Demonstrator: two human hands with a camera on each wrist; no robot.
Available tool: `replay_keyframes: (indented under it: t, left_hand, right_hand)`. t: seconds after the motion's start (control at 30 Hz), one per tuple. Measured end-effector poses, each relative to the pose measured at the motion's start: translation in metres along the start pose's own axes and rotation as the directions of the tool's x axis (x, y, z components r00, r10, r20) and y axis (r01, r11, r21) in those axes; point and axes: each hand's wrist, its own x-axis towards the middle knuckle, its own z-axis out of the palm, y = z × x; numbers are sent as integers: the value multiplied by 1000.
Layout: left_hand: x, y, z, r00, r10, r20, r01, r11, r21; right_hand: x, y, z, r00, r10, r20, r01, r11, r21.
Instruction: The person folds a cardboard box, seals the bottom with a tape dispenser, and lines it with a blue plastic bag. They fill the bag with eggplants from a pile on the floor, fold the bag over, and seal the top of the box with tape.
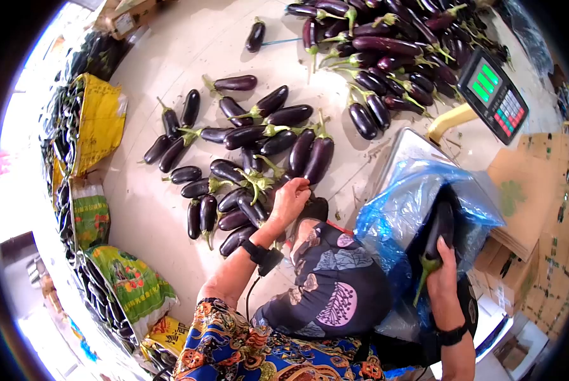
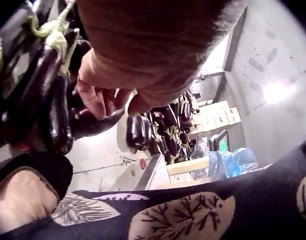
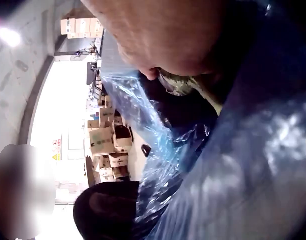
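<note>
My right hand [image 1: 444,270] grips a dark purple eggplant [image 1: 442,225] near its green stem end, at the mouth of a blue plastic bag [image 1: 395,209]. In the right wrist view, the eggplant's green cap [image 3: 178,84] shows below the hand, with the bag's film around it. My left hand [image 1: 289,202] reaches to the near edge of a loose spread of eggplants [image 1: 249,136] on the floor. Its fingers [image 2: 95,102] bend loosely downward in the left wrist view, overlapping an eggplant [image 2: 95,125] behind them.
A large eggplant heap [image 1: 386,47] lies at the back right. Beside the bag stands a scale with a lit display [image 1: 485,82] on a yellow post [image 1: 452,120]. Filled sacks [image 1: 129,279] line the left side, and cardboard boxes [image 1: 532,190] stand at the right.
</note>
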Motion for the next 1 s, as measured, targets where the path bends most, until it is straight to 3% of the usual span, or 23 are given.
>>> replay_keyframes:
  t: [0.07, 0.2, 0.27, 0.3, 0.37, 0.43, 0.5, 0.6, 0.67, 0.73, 0.8, 0.83, 0.93, 1.0]
  left_hand:
    - [-10, 7, -8, 987, 72, -147, -62, 995, 74]
    - [-13, 3, -51, 925, 136, -354, -94, 987, 134]
    - [-3, -18, -87, 863, 213, -457, -86, 955, 283]
    - [3, -32, -105, 788, 302, -537, -114, 928, 355]
    - [12, -50, -150, 765, 252, -593, -16, 928, 373]
    - [33, -77, -193, 691, 309, -654, 58, 878, 475]
    - [59, -96, -229, 648, 252, -719, 117, 900, 421]
    - [101, -116, -276, 633, 350, -691, 177, 803, 569]
    - [130, -116, -299, 625, 248, -740, 179, 878, 445]
    - [156, -114, -316, 655, 304, -691, 158, 840, 519]
    - [182, -113, -321, 665, 283, -691, 231, 802, 550]
    - [195, -117, -324, 693, 144, -706, 320, 817, 480]
    - [217, -132, -322, 710, -50, -703, 468, 779, 417]
    - [215, -110, -308, 666, -32, -745, 581, 649, 491]
  right_hand:
    - [49, 30, 6, 998, -43, 47, 43, 999, 1]
    - [113, 81, 0, 969, 183, 166, -137, 957, -257]
    - [168, 138, -70, 898, 161, 410, -63, 968, -242]
    - [164, 137, -80, 926, 197, 322, -61, 920, -387]
    - [149, 126, -91, 951, 242, 190, -90, 809, -582]
    - [140, 118, -101, 962, 244, 122, -92, 709, -699]
    - [137, 115, -105, 967, 243, 69, -101, 621, -777]
    - [137, 117, -106, 968, 250, 9, -126, 520, -845]
    - [138, 115, -102, 967, 256, -12, -138, 479, -867]
    - [138, 115, -100, 963, 265, -41, -159, 442, -883]
    - [142, 118, -98, 961, 272, -57, -170, 412, -895]
    - [140, 120, -97, 958, 278, -72, -183, 396, -900]
    - [139, 122, -97, 953, 285, -102, -205, 362, -909]
    - [138, 124, -96, 950, 291, -115, -216, 345, -914]
